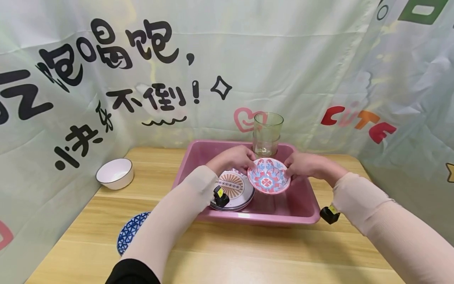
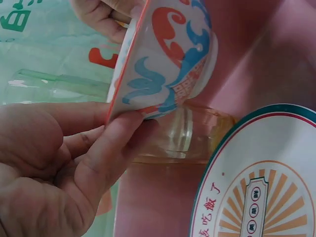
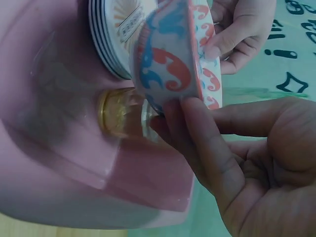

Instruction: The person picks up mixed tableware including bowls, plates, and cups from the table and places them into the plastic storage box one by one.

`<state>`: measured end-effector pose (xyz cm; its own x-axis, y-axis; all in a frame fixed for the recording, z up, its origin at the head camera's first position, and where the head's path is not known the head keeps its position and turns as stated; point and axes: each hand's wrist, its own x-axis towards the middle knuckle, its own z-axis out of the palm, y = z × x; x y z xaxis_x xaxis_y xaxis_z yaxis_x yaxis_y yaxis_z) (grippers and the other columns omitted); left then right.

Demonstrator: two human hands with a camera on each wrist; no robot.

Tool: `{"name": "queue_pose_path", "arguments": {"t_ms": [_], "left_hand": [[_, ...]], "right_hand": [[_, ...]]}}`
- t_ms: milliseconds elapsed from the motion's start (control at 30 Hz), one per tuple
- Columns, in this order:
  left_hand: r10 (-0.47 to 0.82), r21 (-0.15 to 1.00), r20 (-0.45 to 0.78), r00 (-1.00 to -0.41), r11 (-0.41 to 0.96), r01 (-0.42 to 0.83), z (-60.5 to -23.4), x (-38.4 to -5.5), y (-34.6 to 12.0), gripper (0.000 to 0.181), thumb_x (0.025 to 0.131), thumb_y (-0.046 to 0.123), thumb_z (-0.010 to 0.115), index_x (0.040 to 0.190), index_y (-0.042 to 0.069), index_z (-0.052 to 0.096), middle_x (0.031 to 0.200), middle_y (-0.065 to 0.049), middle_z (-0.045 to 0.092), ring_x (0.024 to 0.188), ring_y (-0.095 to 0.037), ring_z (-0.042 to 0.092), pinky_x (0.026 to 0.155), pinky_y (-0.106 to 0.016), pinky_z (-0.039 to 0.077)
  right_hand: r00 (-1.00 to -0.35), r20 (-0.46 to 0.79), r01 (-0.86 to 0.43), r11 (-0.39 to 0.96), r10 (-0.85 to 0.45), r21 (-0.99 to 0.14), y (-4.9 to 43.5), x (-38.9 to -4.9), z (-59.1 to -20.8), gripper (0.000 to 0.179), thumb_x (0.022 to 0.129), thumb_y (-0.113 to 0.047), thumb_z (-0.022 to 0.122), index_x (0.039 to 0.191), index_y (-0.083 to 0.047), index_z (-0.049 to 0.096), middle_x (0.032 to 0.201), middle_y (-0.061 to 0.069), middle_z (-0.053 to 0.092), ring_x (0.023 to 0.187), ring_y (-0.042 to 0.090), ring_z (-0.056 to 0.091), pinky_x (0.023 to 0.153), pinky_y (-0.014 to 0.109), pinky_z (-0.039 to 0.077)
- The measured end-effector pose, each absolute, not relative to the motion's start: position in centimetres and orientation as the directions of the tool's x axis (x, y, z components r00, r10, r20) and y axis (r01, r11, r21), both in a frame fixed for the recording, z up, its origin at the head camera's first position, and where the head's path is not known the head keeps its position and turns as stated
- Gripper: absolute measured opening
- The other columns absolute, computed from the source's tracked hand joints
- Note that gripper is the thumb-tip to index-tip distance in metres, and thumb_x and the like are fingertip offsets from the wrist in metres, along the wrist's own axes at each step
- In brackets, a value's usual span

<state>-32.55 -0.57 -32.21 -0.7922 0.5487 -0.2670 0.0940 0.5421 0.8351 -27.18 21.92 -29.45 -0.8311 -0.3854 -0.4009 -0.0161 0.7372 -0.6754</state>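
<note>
Both hands hold a small bowl point(image 1: 268, 176) with a red and blue pattern above the pink basin point(image 1: 227, 215). My left hand point(image 1: 237, 157) pinches its left rim between thumb and fingers, and my right hand point(image 1: 306, 165) pinches the right rim. The bowl tilts so that its patterned inside faces me; the wrist views show its decorated outer side point(image 2: 170, 59). Left of the bowl, inside the basin, lies a stack of white plates point(image 1: 235, 189) with an orange sunburst design. Behind the bowl, stacked clear glasses point(image 1: 267, 132) stand upright at the basin's back, their lower part partly hidden.
A white bowl point(image 1: 115, 173) with a dark rim stands at the table's left edge. Nearer, a blue-and-white patterned plate point(image 1: 131, 232) is partly covered by the left arm. The wooden table point(image 1: 248, 252) meets a printed cloth backdrop point(image 1: 301, 71) behind and at both sides.
</note>
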Motion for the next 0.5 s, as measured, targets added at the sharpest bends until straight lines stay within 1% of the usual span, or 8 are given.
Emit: {"name": "queue_pose_path", "arguments": {"t_ms": [133,267,400,500], "left_hand": [[0.557,0.802,-0.292,-0.777,0.585,0.118,-32.9,-32.5,-0.4,0.012,0.088,-0.003,0.067,0.1,-0.004,0.067,0.074,-0.004,0.06,0.058,-0.012,0.056,0.056,-0.021,0.053],[0.557,0.807,-0.323,-0.765,0.585,0.085,-33.5,-32.5,-0.3,0.012,0.089,-0.003,0.066,0.1,-0.005,0.067,0.074,-0.005,0.06,0.058,-0.013,0.056,0.057,-0.022,0.054],[0.558,0.817,-0.359,-0.748,0.575,0.037,-34.1,-32.7,-0.2,0.014,0.091,-0.003,0.064,0.104,-0.006,0.068,0.078,-0.008,0.062,0.058,-0.015,0.058,0.06,-0.025,0.057],[0.558,0.819,-0.377,-0.739,0.573,0.014,-34.6,-32.9,0.0,0.016,0.092,-0.002,0.063,0.107,-0.007,0.068,0.08,-0.011,0.065,0.058,-0.017,0.06,0.063,-0.029,0.058]], "right_hand": [[-0.801,-0.466,0.039,0.743,-0.377,-0.668,21.7,-27.4,-30.0,0.011,0.087,0.005,0.06,0.093,0.014,0.06,0.079,0.013,0.065,0.067,0.016,0.067,0.068,0.034,0.06],[-0.79,-0.508,0.068,0.776,-0.342,-0.628,21.4,-27.6,-30.3,0.01,0.086,0.004,0.061,0.093,0.012,0.061,0.077,0.013,0.065,0.063,0.016,0.067,0.063,0.029,0.059],[-0.784,-0.537,0.102,0.789,-0.311,-0.606,21.3,-27.8,-30.8,0.008,0.085,0.006,0.062,0.091,0.01,0.059,0.077,0.013,0.063,0.06,0.015,0.065,0.06,0.027,0.058],[-0.781,-0.55,0.127,0.788,-0.295,-0.603,21.3,-28.0,-31.4,0.01,0.083,0.009,0.063,0.09,0.009,0.055,0.079,0.014,0.06,0.059,0.017,0.063,0.059,0.028,0.058]]}}
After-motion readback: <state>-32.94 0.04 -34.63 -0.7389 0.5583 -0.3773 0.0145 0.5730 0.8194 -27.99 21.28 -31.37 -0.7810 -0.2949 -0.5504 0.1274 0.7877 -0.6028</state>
